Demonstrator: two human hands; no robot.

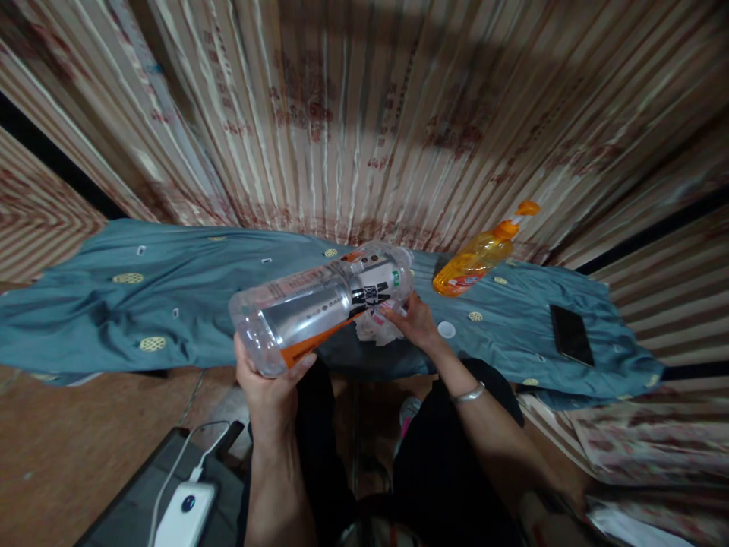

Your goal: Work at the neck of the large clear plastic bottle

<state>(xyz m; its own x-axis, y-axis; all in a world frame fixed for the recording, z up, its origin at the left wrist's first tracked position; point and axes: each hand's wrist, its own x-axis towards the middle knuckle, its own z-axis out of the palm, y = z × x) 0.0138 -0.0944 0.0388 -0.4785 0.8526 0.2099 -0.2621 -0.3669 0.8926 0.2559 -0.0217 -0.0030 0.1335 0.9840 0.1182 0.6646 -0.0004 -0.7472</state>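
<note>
A large clear plastic bottle [319, 308] with a silver, black and orange label lies tilted across both hands, its neck to the right. It looks empty of liquid. My left hand [270, 380] is wrapped round the base from below, thumb along the near side. By the bottle's shoulder my right hand [418, 323] is closed on a crumpled whitish sheet [379, 328] with pink print, pressed against the bottle's underside. Some of its fingers are hidden behind the bottle. A small white cap [446, 330] rests on the cloth just right of that hand.
An orange pump bottle [475, 262] of yellow liquid stands on the teal pineapple-print cloth [187, 292]. Further right lies a black phone [571, 334]. A white power bank [187, 515] with a cable sits on a dark surface at lower left. Striped curtains [353, 114] hang close behind.
</note>
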